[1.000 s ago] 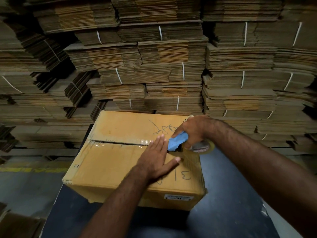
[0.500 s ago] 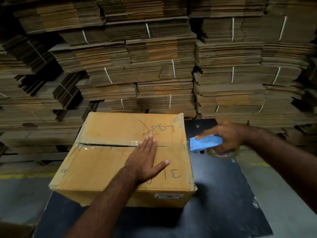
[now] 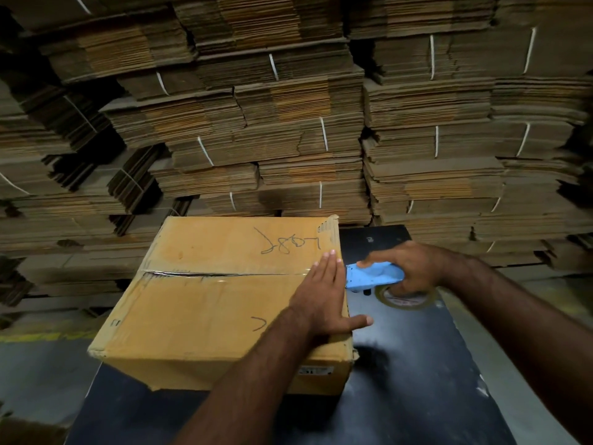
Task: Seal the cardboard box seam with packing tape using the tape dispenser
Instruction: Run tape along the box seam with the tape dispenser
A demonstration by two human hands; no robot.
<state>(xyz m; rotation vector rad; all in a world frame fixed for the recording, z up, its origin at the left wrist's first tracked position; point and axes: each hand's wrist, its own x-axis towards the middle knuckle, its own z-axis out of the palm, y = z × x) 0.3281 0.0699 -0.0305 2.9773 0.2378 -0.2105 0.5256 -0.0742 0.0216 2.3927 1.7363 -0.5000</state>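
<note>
A closed cardboard box (image 3: pixel 205 316) with handwritten marks sits on a dark table (image 3: pixel 401 396). Its centre seam (image 3: pixel 224 275) runs left to right under a glossy strip of clear tape. My left hand (image 3: pixel 324 300) lies flat on the box top at its right edge, fingers together over the seam's end. My right hand (image 3: pixel 414 268) grips a blue tape dispenser (image 3: pixel 373 275) just off the box's right side, its nose close to the edge. The tape roll (image 3: pixel 407 300) hangs below the hand, partly hidden.
Tall stacks of flattened, strapped cardboard (image 3: pixel 288 123) fill the whole background right behind the table. Grey floor with a yellow line (image 3: pixel 41 335) lies to the left. Bare dark tabletop extends to the right of and in front of the box.
My right hand pulled the dispenser from the seam on the box top out past its right edge. My left hand slid right along the seam to the box's right edge.
</note>
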